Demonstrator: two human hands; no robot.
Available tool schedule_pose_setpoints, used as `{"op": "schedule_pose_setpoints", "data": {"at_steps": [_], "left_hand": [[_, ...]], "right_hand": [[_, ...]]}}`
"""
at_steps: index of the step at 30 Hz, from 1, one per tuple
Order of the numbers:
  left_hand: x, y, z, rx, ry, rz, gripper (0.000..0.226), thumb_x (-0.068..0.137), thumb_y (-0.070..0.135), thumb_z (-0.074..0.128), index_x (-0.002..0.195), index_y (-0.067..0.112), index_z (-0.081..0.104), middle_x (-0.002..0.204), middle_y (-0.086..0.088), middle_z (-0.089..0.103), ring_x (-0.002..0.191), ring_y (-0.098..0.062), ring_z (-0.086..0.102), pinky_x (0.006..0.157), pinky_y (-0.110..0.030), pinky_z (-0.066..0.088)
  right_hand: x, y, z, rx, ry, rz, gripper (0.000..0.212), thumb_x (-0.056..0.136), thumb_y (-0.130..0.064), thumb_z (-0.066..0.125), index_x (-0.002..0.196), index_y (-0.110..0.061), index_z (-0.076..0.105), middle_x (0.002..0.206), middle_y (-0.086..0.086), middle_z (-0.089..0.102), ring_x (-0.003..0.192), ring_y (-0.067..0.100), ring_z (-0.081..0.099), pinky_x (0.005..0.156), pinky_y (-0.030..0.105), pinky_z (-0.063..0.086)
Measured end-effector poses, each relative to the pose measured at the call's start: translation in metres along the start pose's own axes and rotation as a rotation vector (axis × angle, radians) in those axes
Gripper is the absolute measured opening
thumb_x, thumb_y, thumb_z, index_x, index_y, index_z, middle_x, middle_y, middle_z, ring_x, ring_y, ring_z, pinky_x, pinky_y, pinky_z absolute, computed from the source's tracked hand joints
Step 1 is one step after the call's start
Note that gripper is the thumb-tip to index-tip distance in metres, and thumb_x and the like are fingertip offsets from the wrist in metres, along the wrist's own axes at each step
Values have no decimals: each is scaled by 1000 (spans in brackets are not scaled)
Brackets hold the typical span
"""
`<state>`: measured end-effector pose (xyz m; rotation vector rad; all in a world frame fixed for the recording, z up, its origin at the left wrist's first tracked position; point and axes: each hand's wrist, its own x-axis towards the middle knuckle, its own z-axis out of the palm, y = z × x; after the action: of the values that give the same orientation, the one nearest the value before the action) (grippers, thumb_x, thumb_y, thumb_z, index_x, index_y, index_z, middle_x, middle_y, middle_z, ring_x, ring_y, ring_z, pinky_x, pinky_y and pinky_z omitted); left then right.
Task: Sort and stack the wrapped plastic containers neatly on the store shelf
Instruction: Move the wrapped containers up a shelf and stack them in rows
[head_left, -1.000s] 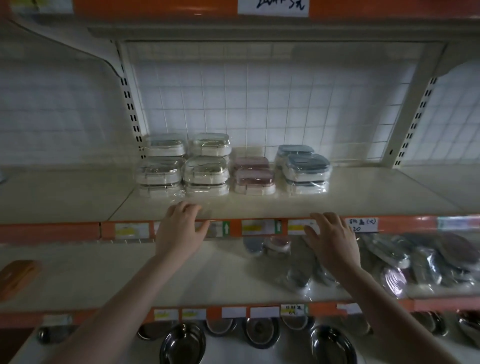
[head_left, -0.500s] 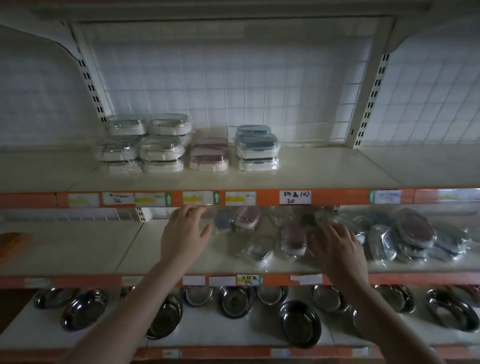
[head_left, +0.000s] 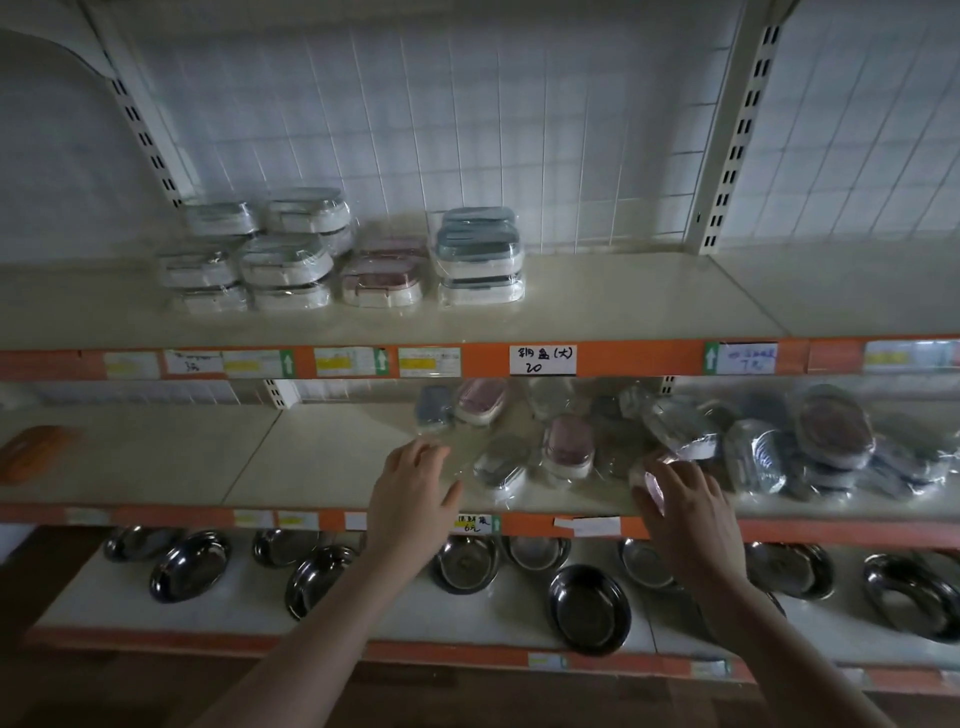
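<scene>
Neat stacks of wrapped containers stand on the top shelf (head_left: 649, 306): grey-lidded ones (head_left: 260, 254), pink ones (head_left: 382, 280) and blue ones (head_left: 480, 260). On the middle shelf (head_left: 311, 457) lies a loose heap of wrapped containers (head_left: 753, 447), with a pink-lidded one (head_left: 569, 449) and a grey one (head_left: 501, 467) nearer the front. My left hand (head_left: 415, 493) hovers open at that shelf's front edge, just left of the grey one. My right hand (head_left: 685, 512) lies on a pink wrapped container (head_left: 649, 480), thumb below and fingers over it; whether it grips is unclear.
An orange box (head_left: 31, 452) sits at the far left of the middle shelf. Several steel bowls (head_left: 589, 608) fill the bottom shelf. Orange price rails with labels (head_left: 543, 359) front each shelf. A white wire grid (head_left: 519, 130) backs the top shelf.
My view has dropped from the top shelf to the middle one. Both hands have moved down from the top rail onto the middle shelf, the right one reaching the pink container.
</scene>
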<state>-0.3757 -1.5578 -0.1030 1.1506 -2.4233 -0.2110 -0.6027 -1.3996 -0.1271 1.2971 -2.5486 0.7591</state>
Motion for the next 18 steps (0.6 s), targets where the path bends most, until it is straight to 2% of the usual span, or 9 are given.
{"op": "schedule_pose_setpoints", "data": {"at_steps": [3, 7, 10, 13, 15, 18], "left_hand": [[11, -6, 18, -6, -14, 13, 41, 87, 27, 64, 123, 6, 58, 124, -8, 55, 119, -28, 48, 94, -36, 44], [32, -15, 43, -33, -63, 20, 44, 90, 31, 58, 128, 9, 54, 127, -6, 52, 121, -25, 45, 96, -33, 42], [46, -23, 62, -41, -76, 51, 42, 85, 27, 66, 120, 5, 59, 117, -9, 59, 112, -29, 53, 87, -35, 48], [55, -32, 83, -41, -87, 59, 41, 81, 24, 72, 114, 2, 62, 110, -12, 62, 105, -33, 57, 78, -38, 51], [59, -34, 96, -31, -121, 42, 43, 85, 27, 67, 120, 4, 59, 117, -10, 59, 112, -31, 53, 83, -37, 49], [67, -37, 122, -30, -148, 33, 43, 85, 29, 67, 119, 4, 58, 117, -10, 58, 111, -31, 53, 83, -38, 48]], "right_hand": [[6, 5, 14, -39, -18, 3, 26, 73, -13, 76, 96, -8, 66, 90, 19, 63, 81, 41, 60, 69, 45, 50], [14, 10, 34, -87, -73, 37, 27, 72, -15, 77, 95, -8, 66, 87, 18, 63, 79, 39, 60, 66, 43, 49], [20, 14, 51, -93, -80, 52, 25, 71, -14, 78, 93, -9, 66, 84, 17, 62, 77, 39, 60, 65, 42, 48], [21, 21, 70, -79, -112, 91, 30, 78, -18, 73, 105, -9, 64, 93, 15, 62, 86, 37, 59, 70, 40, 46], [22, 25, 83, -74, -150, 114, 37, 81, -22, 69, 116, -11, 61, 98, 14, 61, 91, 35, 57, 73, 39, 45], [28, 33, 105, -63, -168, 124, 35, 80, -22, 69, 112, -9, 61, 99, 16, 60, 89, 37, 57, 70, 38, 44]]}}
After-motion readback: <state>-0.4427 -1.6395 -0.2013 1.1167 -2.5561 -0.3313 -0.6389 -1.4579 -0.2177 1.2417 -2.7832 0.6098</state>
